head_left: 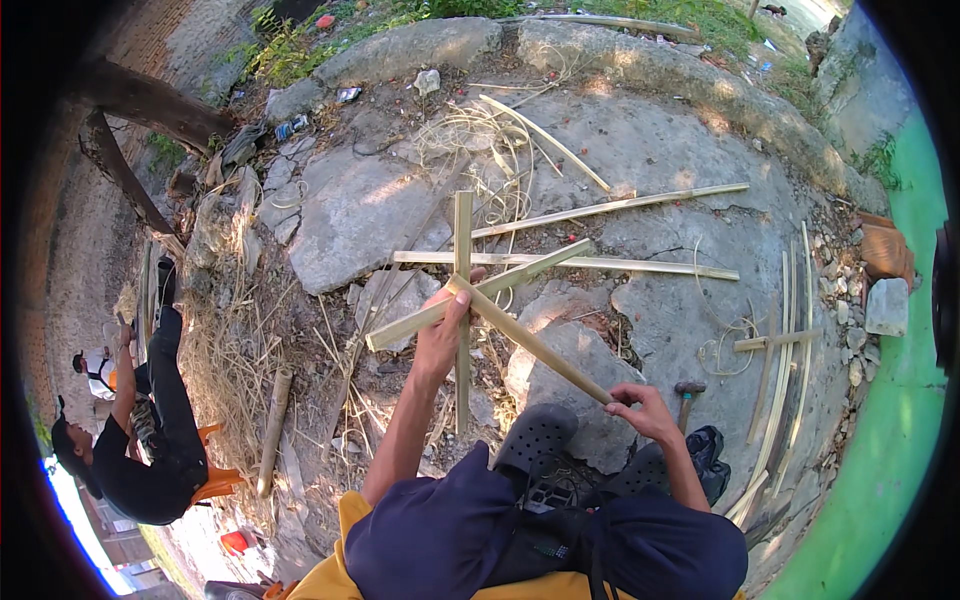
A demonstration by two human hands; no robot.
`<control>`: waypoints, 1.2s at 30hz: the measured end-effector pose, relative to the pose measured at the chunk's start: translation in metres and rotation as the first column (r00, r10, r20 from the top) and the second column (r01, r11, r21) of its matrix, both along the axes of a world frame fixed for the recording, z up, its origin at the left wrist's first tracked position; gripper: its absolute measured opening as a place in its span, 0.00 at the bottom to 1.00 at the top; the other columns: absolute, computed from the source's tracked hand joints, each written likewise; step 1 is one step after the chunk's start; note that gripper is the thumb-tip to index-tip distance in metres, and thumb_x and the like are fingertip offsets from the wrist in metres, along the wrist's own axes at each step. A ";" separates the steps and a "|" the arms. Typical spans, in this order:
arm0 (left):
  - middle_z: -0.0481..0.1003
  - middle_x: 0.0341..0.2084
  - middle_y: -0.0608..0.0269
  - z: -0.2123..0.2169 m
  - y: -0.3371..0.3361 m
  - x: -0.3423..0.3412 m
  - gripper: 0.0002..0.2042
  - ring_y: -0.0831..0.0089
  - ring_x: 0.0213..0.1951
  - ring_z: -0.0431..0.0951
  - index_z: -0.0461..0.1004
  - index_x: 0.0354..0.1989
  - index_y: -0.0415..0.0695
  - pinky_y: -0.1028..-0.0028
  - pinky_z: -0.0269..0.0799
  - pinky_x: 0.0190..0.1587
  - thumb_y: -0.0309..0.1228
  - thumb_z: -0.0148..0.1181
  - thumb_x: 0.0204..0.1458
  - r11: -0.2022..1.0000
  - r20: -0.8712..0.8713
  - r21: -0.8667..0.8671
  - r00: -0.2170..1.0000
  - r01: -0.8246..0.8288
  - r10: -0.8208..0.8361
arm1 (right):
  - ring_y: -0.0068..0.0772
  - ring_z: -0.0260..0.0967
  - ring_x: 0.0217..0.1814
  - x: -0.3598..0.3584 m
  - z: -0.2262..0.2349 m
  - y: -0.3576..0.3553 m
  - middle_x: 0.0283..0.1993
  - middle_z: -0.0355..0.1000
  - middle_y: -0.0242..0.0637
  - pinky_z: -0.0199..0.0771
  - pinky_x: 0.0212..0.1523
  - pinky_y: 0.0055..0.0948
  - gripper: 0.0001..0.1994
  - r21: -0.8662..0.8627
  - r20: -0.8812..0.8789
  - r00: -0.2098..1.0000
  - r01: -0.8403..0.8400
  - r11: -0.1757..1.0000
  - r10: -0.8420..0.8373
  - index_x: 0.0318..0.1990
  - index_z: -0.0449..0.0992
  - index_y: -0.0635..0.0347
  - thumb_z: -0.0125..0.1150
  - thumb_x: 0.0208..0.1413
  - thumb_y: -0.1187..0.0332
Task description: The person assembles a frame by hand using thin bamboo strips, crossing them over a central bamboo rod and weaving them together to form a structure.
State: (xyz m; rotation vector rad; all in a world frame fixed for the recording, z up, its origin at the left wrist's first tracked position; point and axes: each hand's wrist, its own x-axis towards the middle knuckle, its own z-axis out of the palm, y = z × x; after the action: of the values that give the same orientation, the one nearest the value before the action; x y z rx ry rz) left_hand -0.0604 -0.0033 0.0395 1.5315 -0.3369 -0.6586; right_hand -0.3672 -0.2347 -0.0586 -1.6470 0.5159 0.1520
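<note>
My left hand (437, 340) is closed around the place where pale split bamboo strips cross, its thumb pressed on top. One bamboo strip (463, 225) runs upright through the crossing, and a second strip (535, 266) slants from lower left to upper right. A third, rounder bamboo strip (535, 345) has its far end under my left thumb. Its near end lies between the thumb and fingers of my right hand (645, 412). How the strips are joined under the left palm is hidden.
More bamboo strips (640, 264) lie on the cracked concrete (680, 140) ahead, with tangled shavings (470, 140). At the right are a hammer (689, 389), a strip bundle (785, 360) and a green wall (905, 300). A bamboo pole (273, 430) and a seated person (135, 450) are left.
</note>
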 end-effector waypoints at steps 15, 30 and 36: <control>0.76 0.47 0.64 0.000 -0.009 -0.009 0.31 0.79 0.41 0.72 0.70 0.64 0.38 0.75 0.72 0.45 0.55 0.43 0.69 0.989 -0.080 -0.080 0.990 -0.123 0.117 | 0.20 0.74 0.32 0.005 0.001 0.016 0.32 0.81 0.32 0.72 0.35 0.26 0.11 -0.009 -0.018 1.000 0.017 1.000 -0.017 0.43 0.84 0.63 0.72 0.54 0.68; 0.73 0.60 0.62 -0.007 -0.001 -0.005 0.32 0.79 0.43 0.74 0.66 0.67 0.36 0.75 0.74 0.44 0.53 0.46 0.67 0.987 -0.068 -0.135 0.995 -0.087 0.079 | 0.20 0.74 0.35 0.005 -0.002 0.017 0.35 0.83 0.32 0.70 0.35 0.26 0.12 -0.034 -0.011 1.000 0.011 0.999 -0.011 0.43 0.86 0.61 0.73 0.52 0.67; 0.77 0.33 0.68 -0.017 0.004 -0.002 0.22 0.80 0.32 0.74 0.76 0.52 0.38 0.78 0.72 0.35 0.47 0.58 0.65 0.980 -0.110 -0.093 0.980 -0.176 0.166 | 0.20 0.73 0.33 0.004 -0.004 0.018 0.34 0.83 0.31 0.69 0.34 0.26 0.12 -0.019 -0.013 1.000 0.024 1.000 -0.025 0.43 0.85 0.61 0.73 0.53 0.67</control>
State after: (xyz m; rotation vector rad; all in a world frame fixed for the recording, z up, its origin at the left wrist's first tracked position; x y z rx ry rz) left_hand -0.0628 0.0007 0.0229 1.4057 -0.1566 -0.5724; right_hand -0.3632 -0.2165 -0.0627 -1.6580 0.5491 0.1408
